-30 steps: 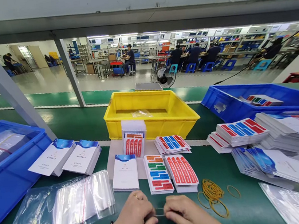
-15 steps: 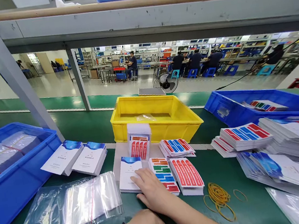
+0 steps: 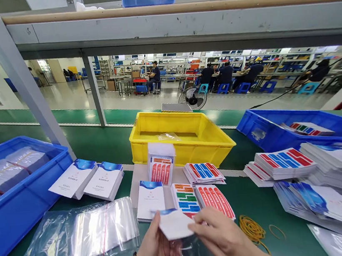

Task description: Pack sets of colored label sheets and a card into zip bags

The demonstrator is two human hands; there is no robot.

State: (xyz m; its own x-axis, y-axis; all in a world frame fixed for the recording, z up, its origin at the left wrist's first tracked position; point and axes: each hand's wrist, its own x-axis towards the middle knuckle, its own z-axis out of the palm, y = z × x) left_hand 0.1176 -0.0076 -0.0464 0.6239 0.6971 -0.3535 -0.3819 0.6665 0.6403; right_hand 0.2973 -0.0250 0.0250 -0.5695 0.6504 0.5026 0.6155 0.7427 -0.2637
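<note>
A blue bin [image 3: 27, 210] is holding wrapped bundles [image 3: 12, 167] at far left, and a large clear bag [image 3: 52, 244] is lying near it on the green tabletop [image 3: 288, 251]. The left hand [image 3: 155, 245] is gripping the left side of a white card [image 3: 176, 226], which is tilting between both hands, in front of the sticker sheets [image 3: 185, 197]. Clear plastic [image 3: 189, 253] is hanging below. The right hand [image 3: 224, 234] is pinching the card's right edge. Rubber bands [image 3: 251, 228] are lying farther right.
</note>
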